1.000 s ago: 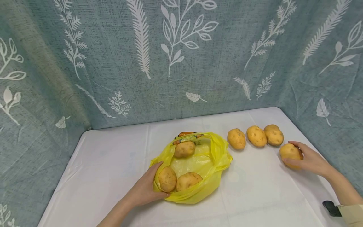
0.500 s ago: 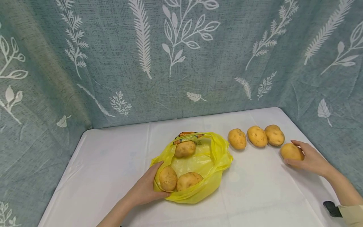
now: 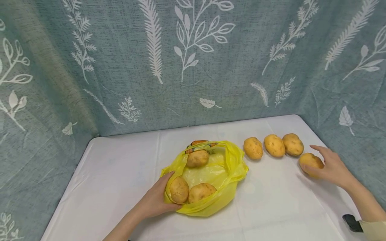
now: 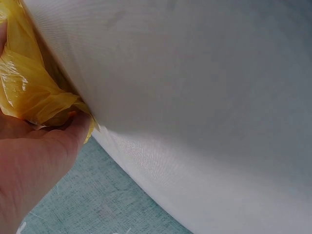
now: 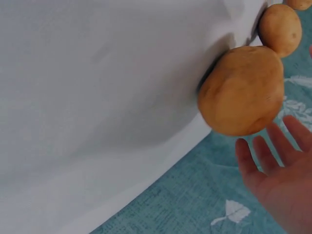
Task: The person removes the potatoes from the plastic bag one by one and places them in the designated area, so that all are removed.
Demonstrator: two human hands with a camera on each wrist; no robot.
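A yellow plastic bag (image 3: 208, 209) lies with its mouth spread on the table. Inside it are three potatoes: one at the back (image 3: 197, 158), one at the left (image 3: 179, 190) and one at the front (image 3: 202, 192). My left hand (image 3: 155, 197) grips the bag's left side, thumb at the front; the left wrist view shows the bag's crumpled film (image 4: 34, 87) against the fingers. At the far right, my right hand (image 3: 333, 167) is spread beside a potato (image 3: 310, 164) on the table. In the right wrist view the fingers stand apart from that potato (image 5: 243, 92).
Three more potatoes lie in a row at the back right: left (image 3: 253, 148), middle (image 3: 274, 145) and right (image 3: 293, 144). The white table (image 3: 120, 174) is bordered by a patterned green-blue curtain (image 3: 120, 67) behind and at both sides.
My right hand has let go of the potato at the far right; its fingers have spread and lifted away slightly. The left hand and the bag keep their place.
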